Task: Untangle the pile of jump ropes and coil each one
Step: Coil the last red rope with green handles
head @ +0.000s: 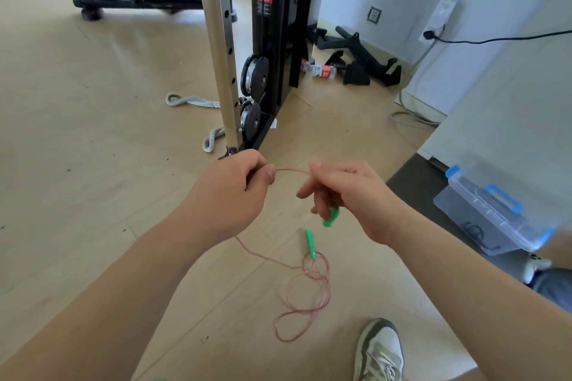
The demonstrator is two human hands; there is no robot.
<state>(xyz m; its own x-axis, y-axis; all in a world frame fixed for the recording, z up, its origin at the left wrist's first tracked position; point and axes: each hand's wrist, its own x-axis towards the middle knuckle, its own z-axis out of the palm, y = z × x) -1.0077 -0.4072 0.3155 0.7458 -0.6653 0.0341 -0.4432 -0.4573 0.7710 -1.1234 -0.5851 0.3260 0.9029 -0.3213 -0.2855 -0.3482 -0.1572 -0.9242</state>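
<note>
A thin pink jump rope point(305, 291) lies in loose loops on the wooden floor, and one strand rises to my hands. My left hand point(235, 192) pinches the rope between thumb and fingers. A short stretch of rope runs across to my right hand point(346, 195), which pinches it and also holds one green handle point(330, 216) in its lower fingers. The second green handle point(310, 242) lies on the floor just below, at the top of the loops.
A cable machine with a steel post point(221, 49) and weight plates point(255, 74) stands ahead. Grey straps point(188, 101) lie beside it. A clear storage box with blue latches point(492, 213) sits at right. My shoe point(382, 349) is near the bottom edge.
</note>
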